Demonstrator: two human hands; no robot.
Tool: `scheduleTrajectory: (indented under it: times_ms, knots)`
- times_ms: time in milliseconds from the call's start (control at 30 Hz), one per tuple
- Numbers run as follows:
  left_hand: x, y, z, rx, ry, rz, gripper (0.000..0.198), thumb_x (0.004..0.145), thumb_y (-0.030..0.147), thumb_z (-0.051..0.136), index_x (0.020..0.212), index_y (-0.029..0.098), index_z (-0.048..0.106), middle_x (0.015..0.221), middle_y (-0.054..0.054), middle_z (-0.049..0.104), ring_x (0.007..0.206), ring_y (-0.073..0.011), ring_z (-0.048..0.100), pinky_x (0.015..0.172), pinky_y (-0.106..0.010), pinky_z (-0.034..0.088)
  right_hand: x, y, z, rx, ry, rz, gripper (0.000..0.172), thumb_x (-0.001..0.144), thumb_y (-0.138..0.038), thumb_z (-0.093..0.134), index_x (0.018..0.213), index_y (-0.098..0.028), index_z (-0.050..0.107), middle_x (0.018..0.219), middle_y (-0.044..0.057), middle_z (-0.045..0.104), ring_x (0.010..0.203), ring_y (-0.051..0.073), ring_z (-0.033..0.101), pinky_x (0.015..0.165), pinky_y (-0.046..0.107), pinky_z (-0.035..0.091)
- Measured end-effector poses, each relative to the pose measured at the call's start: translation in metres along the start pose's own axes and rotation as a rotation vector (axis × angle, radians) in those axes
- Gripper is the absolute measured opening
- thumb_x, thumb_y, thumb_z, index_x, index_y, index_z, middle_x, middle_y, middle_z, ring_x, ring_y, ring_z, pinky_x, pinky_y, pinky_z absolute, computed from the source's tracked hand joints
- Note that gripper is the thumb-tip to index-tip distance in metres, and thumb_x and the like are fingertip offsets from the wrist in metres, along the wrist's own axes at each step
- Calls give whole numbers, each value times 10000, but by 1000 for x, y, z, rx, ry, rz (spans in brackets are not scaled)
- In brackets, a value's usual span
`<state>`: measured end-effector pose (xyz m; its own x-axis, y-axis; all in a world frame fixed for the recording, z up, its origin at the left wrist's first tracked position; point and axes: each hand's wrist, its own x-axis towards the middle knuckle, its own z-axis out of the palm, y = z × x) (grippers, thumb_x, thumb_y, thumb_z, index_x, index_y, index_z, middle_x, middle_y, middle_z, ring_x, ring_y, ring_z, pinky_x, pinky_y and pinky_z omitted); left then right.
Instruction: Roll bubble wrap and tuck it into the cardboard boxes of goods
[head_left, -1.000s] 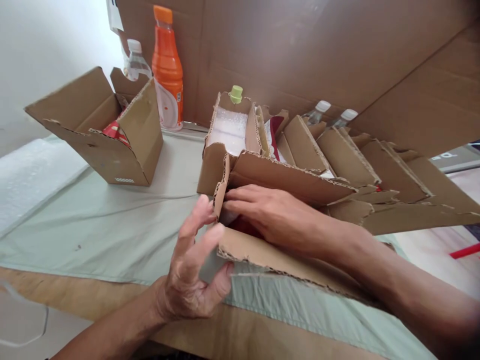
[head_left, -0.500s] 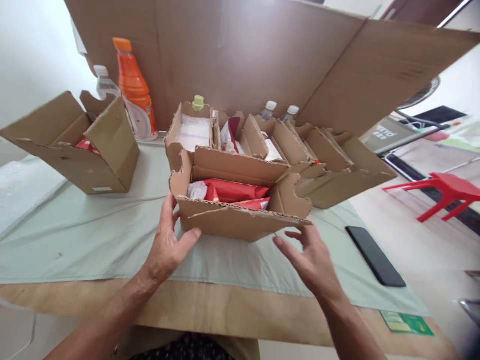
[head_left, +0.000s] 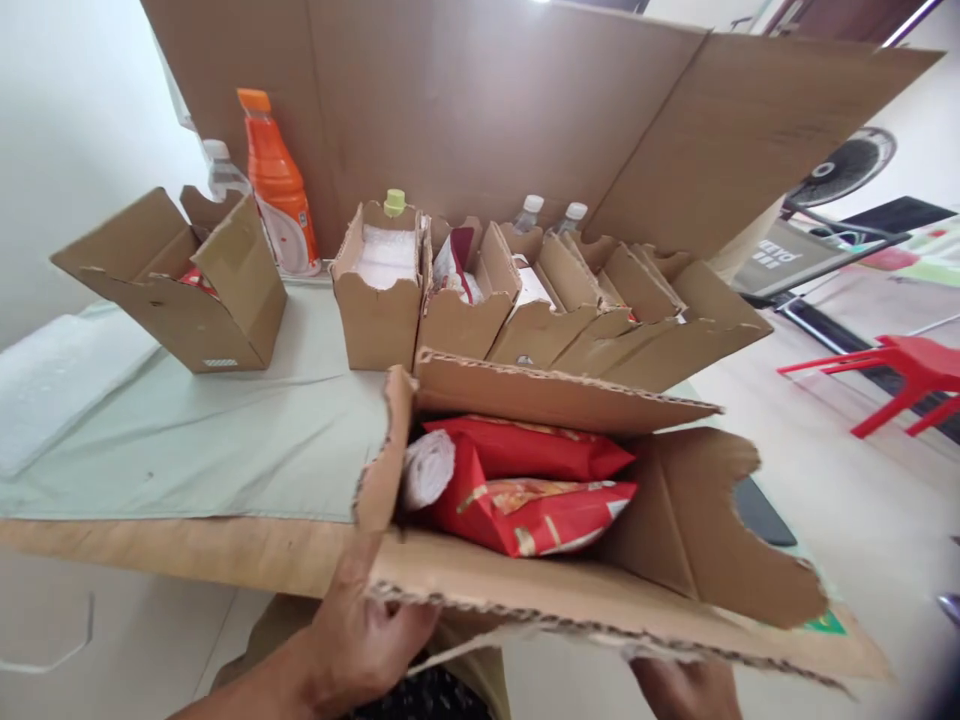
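Note:
An open cardboard box [head_left: 697,530] with ragged flaps is lifted off the table, close to me. Inside lie red snack packets [head_left: 540,490] and a white roll [head_left: 426,468]. My left hand [head_left: 360,630] grips the box's left lower corner from underneath. My right hand [head_left: 686,685] holds the box's underside at the right; only part of it shows below the near flap, its fingers hidden.
A row of several open cardboard boxes [head_left: 525,300] stands on the pale green cloth [head_left: 225,440]. A tilted open box [head_left: 187,285] sits at the left with an orange bottle [head_left: 279,190] behind. A large cardboard sheet [head_left: 487,110] stands at the back. A dark phone [head_left: 761,510] lies at right.
Both hands moved under the nearest box and lifted it off the table toward me. It now hangs over the table's front edge, tilted so its contents show.

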<state>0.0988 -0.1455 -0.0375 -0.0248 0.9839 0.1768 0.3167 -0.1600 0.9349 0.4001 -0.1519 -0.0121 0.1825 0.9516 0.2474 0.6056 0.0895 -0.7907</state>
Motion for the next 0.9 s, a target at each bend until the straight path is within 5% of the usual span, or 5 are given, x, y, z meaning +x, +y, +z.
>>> scheduleTrajectory:
  times_ms: [100, 267, 400, 567, 900]
  knots:
    - [-6, -6, -34, 35, 21, -48, 238, 912, 471, 646, 853, 251, 715, 673, -27, 673, 694, -256, 694, 703, -383, 640, 10, -36, 31, 70, -187, -103, 331, 855, -483, 687, 643, -231, 654, 604, 50, 658, 572, 225, 631, 529, 316, 516]
    - [31, 4, -66, 41, 214, -65, 290, 836, 441, 759, 759, 221, 587, 650, 16, 583, 639, -197, 623, 693, -346, 603, 55, -74, 77, 89, -204, -96, 572, 855, -566, 656, 483, -266, 342, 421, -35, 303, 378, 106, 298, 352, 264, 189]
    - [45, -2, -44, -43, 187, -35, 273, 844, 391, 723, 1003, 208, 598, 939, -50, 664, 918, -248, 685, 903, -414, 594, 57, -48, 75, 44, -145, -47, 468, 824, -615, 727, 617, -244, 532, 525, -11, 466, 493, 159, 468, 431, 280, 377]
    - [38, -34, -41, 41, 145, -67, 666, 844, 384, 701, 1439, 197, 468, 1429, -166, 582, 1396, -374, 522, 1196, -591, 389, 35, -4, 77, 114, -56, -43, 535, 857, -566, 729, 1260, -239, 597, 1196, 111, 701, 1095, 288, 670, 930, 431, 565]
    - [32, -46, -48, 403, 93, 40, 364, 870, 263, 591, 1225, 183, 569, 1117, -100, 668, 1059, -277, 659, 926, -424, 566, 11, 35, 82, -86, -34, 35, 494, 914, -578, 648, 1249, -216, 612, 1209, 122, 707, 1149, 318, 659, 986, 485, 532]
